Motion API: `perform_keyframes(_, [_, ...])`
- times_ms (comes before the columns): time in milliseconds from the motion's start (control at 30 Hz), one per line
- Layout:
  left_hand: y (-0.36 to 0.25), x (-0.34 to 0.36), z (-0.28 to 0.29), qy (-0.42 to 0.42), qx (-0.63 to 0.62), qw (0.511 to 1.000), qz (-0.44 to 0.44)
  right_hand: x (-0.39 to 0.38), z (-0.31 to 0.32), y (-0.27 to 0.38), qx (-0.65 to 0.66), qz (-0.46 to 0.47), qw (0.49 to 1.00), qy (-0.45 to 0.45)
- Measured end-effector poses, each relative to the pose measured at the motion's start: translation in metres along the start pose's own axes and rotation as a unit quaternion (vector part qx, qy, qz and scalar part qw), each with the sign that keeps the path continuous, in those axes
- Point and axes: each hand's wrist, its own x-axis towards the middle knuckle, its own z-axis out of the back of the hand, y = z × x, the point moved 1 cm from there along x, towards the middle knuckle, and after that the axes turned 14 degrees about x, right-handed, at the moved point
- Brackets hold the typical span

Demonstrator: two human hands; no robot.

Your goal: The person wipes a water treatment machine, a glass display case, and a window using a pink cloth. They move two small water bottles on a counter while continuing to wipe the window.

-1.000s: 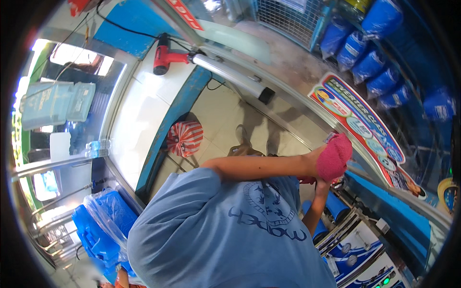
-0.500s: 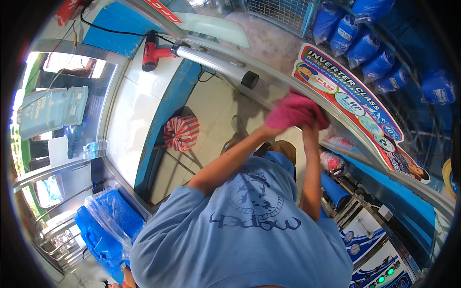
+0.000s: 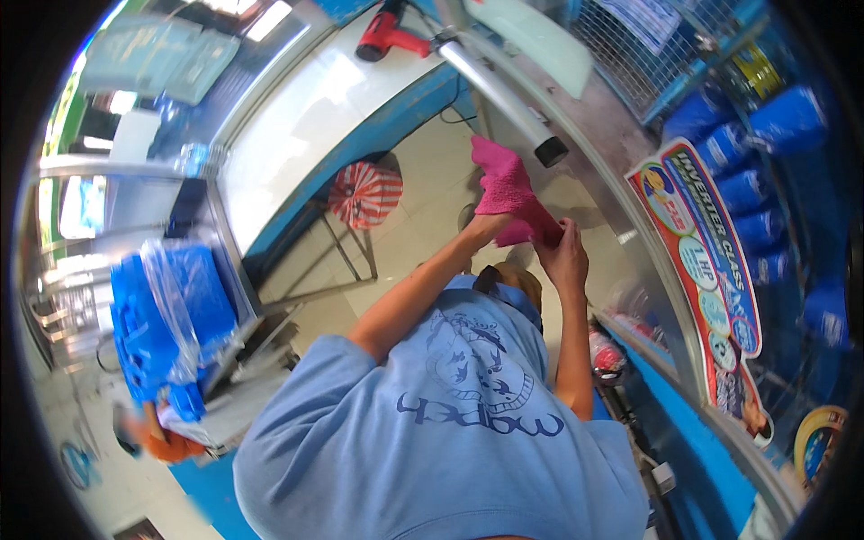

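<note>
Above a pale tiled floor, in front of the person's blue shirt, 2 hands meet at 1 pink cloth.
The left hand is covered by the cloth beyond its wrist, so how its fingers stand cannot be told; the right hand grips the cloth's lower right end, fingers closed on it. The cloth is bunched in the air, its upper corner pointing away from the body, near the black end of a silver tube. To the left, apart, is a red-and-white striped round seat; to the right, a long colourful sign.
</note>
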Motion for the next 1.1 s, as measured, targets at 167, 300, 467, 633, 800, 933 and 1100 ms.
perform_keyframes(167, [-0.007, -0.007, -0.016, 0.029, -0.028, 0.999, -0.033, -0.017, 0.004, -0.036, -0.064, 0.006, 0.998, 0.005])
perform_keyframes(300, [-0.017, -0.017, -0.039, 0.100, -0.073, 0.990, -0.061, -0.031, 0.022, -0.081, -0.015, -0.060, 0.998, 0.029])
perform_keyframes(467, [-0.027, -0.005, -0.070, 0.157, -0.126, 0.976, -0.082, -0.044, 0.036, -0.112, 0.458, -0.295, 0.838, -0.024])
perform_keyframes(633, [0.002, 0.025, -0.101, 0.155, -0.165, 0.972, -0.067, -0.033, 0.022, -0.071, 0.624, -0.313, 0.715, -0.032])
perform_keyframes(800, [0.061, 0.061, -0.120, 0.047, -0.182, 0.982, 0.000, -0.010, 0.005, -0.016, 0.572, -0.226, 0.787, 0.045])
perform_keyframes(933, [0.116, 0.137, -0.110, -0.080, -0.172, 0.974, 0.121, 0.006, -0.009, 0.012, 0.477, -0.261, 0.838, 0.055])
perform_keyframes(1100, [0.155, 0.180, -0.075, -0.033, -0.228, 0.945, 0.233, 0.024, -0.023, 0.032, 0.403, -0.314, 0.859, 0.033])
